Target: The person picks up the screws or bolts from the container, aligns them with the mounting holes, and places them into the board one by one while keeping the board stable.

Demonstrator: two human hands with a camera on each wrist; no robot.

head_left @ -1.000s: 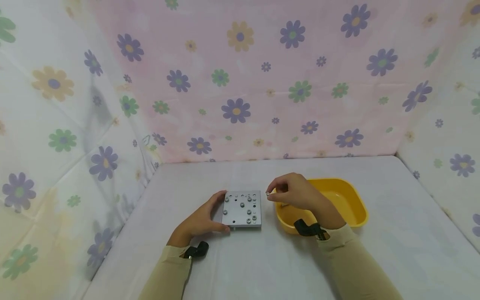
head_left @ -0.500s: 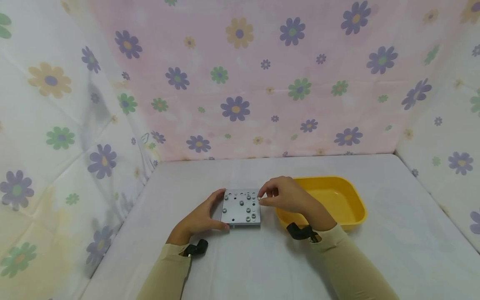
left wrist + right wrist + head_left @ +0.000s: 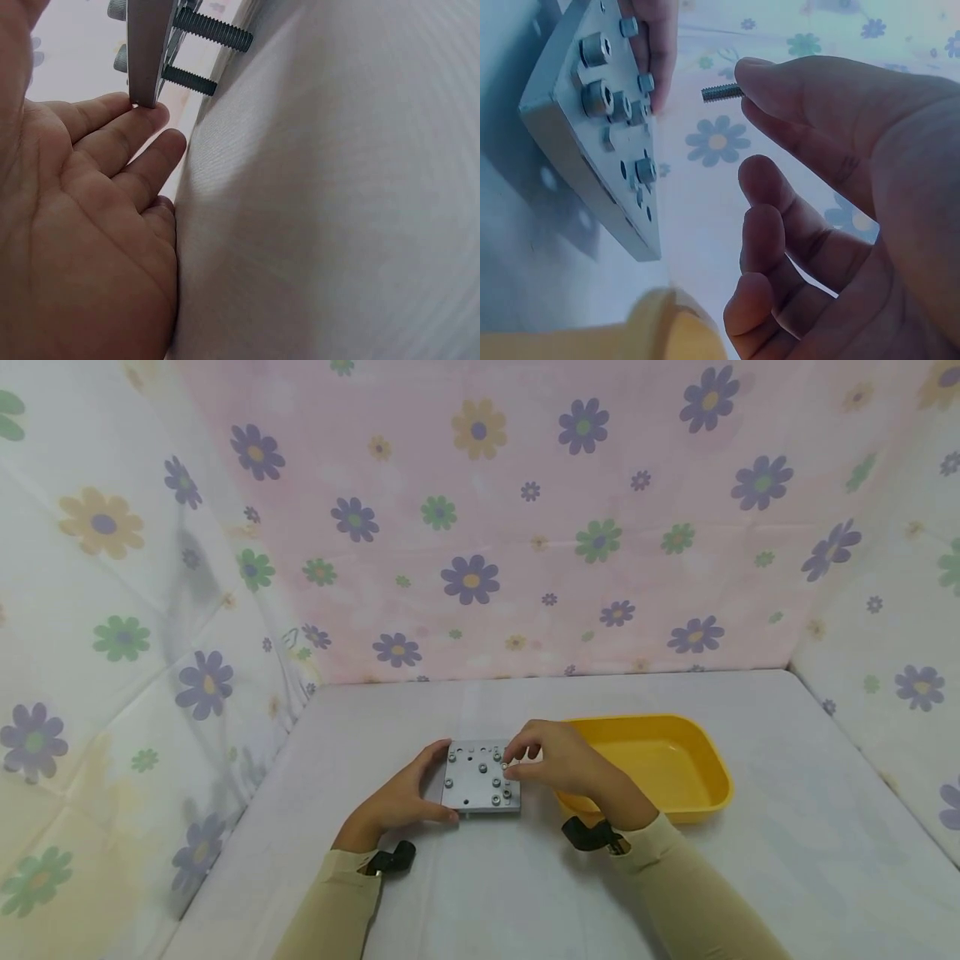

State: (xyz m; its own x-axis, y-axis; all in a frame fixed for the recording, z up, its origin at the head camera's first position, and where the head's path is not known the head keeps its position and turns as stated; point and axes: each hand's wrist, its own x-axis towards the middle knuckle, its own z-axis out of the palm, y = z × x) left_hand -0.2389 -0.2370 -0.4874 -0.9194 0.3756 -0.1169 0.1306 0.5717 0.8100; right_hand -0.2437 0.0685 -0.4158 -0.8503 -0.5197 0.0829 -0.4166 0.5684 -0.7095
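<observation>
A square silver metal plate (image 3: 467,783) lies near the table's middle, with several socket-head screws standing in its holes. My left hand (image 3: 401,795) holds it at the left side, thumb at the near corner and fingers at the far one. Threaded screw ends (image 3: 217,30) stick out under the plate in the left wrist view, where fingertips touch its edge. My right hand (image 3: 562,760) pinches a small screw (image 3: 721,92) between thumb and forefinger, over the plate's right side. The screw's thread points toward the plate; its head is hidden by the fingers.
A yellow plastic tub (image 3: 716,777) stands just right of the plate, partly behind the right hand and wrist. White cloth covers the table (image 3: 487,893). Flower-patterned curtains (image 3: 480,510) hang at the back and both sides.
My right hand has moved left, carrying the screw from beside the yellow tub to above the plate's right side. The left hand and plate have stayed in place.
</observation>
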